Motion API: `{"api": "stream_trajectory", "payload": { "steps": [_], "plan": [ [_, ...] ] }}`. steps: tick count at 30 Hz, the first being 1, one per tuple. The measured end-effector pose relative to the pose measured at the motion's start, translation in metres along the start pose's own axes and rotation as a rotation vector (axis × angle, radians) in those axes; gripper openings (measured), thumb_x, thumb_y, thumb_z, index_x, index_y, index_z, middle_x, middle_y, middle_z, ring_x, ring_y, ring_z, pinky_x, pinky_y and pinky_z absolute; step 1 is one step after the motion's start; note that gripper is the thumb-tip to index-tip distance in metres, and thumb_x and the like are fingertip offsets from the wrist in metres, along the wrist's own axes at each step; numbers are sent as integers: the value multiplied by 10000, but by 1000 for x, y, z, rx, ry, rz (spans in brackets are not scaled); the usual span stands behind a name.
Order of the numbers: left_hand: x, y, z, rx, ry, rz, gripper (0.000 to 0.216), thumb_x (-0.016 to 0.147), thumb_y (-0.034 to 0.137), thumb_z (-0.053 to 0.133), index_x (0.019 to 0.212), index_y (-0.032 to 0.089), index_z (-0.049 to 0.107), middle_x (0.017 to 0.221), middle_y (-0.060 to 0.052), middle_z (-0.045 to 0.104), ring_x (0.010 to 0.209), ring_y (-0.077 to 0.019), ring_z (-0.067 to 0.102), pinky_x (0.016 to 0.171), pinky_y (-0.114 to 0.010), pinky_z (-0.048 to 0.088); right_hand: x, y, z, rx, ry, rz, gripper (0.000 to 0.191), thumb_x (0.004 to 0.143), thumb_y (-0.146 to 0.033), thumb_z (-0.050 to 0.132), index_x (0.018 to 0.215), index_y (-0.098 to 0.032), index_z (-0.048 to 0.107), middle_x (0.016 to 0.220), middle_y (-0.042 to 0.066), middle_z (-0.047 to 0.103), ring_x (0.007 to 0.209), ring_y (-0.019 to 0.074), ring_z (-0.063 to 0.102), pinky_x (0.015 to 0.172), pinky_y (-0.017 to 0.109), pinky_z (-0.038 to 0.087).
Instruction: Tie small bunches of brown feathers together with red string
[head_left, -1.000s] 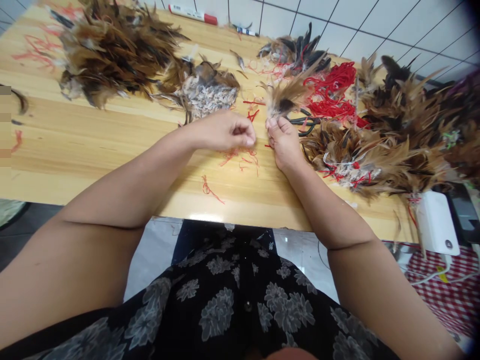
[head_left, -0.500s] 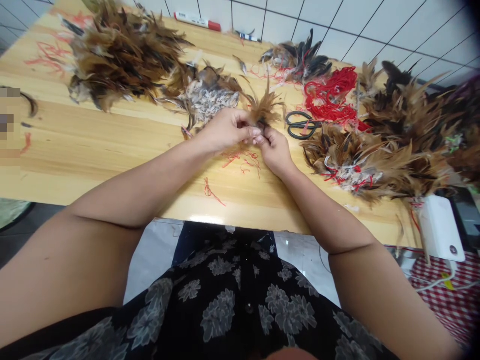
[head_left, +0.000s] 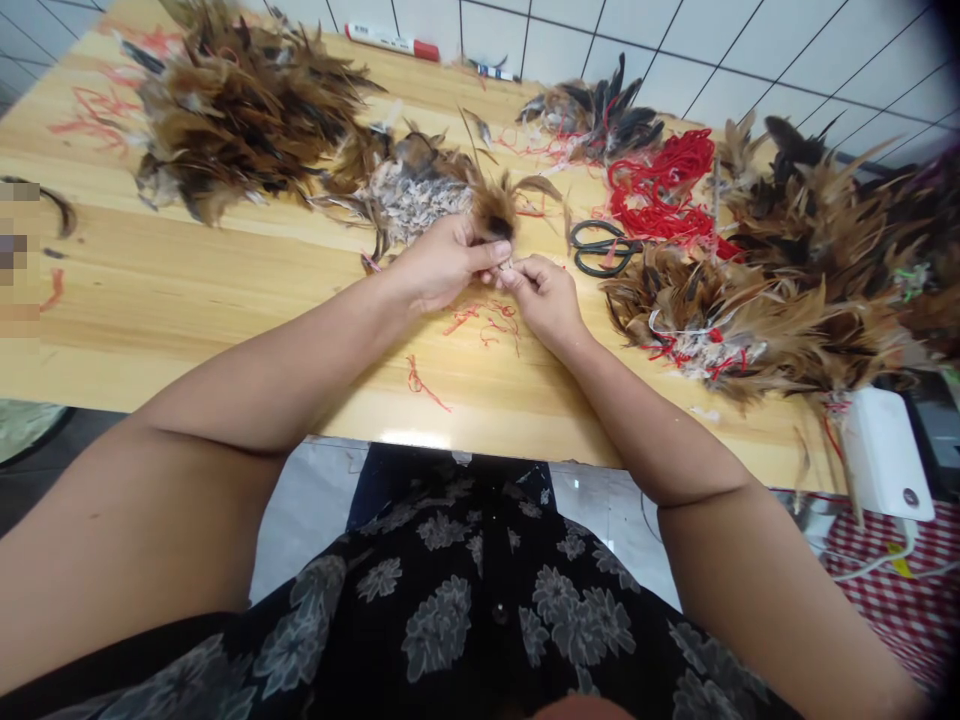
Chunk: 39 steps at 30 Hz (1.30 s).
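A small bunch of brown and black feathers (head_left: 495, 210) is pinched between the thumb and fingers of my left hand (head_left: 450, 262), tips pointing up. At the bunch's pale lower end, my right hand (head_left: 546, 298) is closed, its thumb and finger touching the quill ends beside my left fingertips. Just behind my left hand lies a pile of feathers with whitish quill ends (head_left: 416, 195). Black-handled scissors (head_left: 602, 248) rest to the right of my right hand. Snippets of red thread (head_left: 480, 320) are scattered under and in front of my hands.
A big heap of brown feathers (head_left: 240, 120) covers the back left. Red cord (head_left: 664, 175) and more tied feather bunches (head_left: 720, 310) lie at right. A red-capped marker (head_left: 390, 41) is by the tiled wall. A white device with a cable (head_left: 889, 455) stands at the right edge.
The feather bunch has shifted left and turned in my left hand. My right hand has slid slightly left, staying at the bunch's lower end. A long feather now sticks out to the right.
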<state>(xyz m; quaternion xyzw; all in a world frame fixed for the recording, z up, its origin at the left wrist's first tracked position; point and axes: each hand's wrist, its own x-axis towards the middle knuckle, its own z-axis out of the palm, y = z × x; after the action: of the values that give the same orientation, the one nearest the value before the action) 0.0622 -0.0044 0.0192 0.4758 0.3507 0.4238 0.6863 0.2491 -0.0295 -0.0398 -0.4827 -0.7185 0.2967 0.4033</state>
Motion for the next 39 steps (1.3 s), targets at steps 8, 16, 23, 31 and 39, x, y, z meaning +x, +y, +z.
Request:
{"api": "stream_trajectory", "payload": {
  "steps": [8,16,23,31,39],
  "plan": [
    [-8,25,2,-182,32,-202,457,1146,50,892,754,115,667,689,-9,685,539,-70,637,566,-140,505,0,-3,-2,107,14,0,604,1071,-810,768,945,-222,826,981,56,805,1007,223,728,1023,380,600],
    [-8,20,-1,-150,-31,-226,485,1210,-3,749,734,85,729,694,-69,746,572,-93,701,579,-136,522,0,-3,0,118,3,-34,583,1077,-793,767,932,-231,818,1008,63,816,1033,237,750,1045,400,617],
    [-9,22,-4,-172,-64,-203,444,1132,59,927,740,102,722,714,-42,748,574,-76,672,605,-144,530,0,-7,-2,148,-4,-20,681,1059,-888,722,915,-228,805,995,66,822,1014,232,752,1043,402,612],
    [-5,18,-9,-193,-74,-220,452,1154,89,912,749,114,714,736,-48,743,591,-76,660,623,-155,547,0,-25,-8,292,-36,60,694,977,-915,810,837,-242,710,942,50,806,1031,228,768,1068,410,646],
    [-4,8,-11,-202,-92,-201,419,1151,125,926,779,137,734,749,-39,749,624,-103,684,622,-178,561,1,-32,-7,299,-32,105,670,979,-862,856,798,-244,671,908,41,789,1032,225,783,1076,399,656]
  ]
}}
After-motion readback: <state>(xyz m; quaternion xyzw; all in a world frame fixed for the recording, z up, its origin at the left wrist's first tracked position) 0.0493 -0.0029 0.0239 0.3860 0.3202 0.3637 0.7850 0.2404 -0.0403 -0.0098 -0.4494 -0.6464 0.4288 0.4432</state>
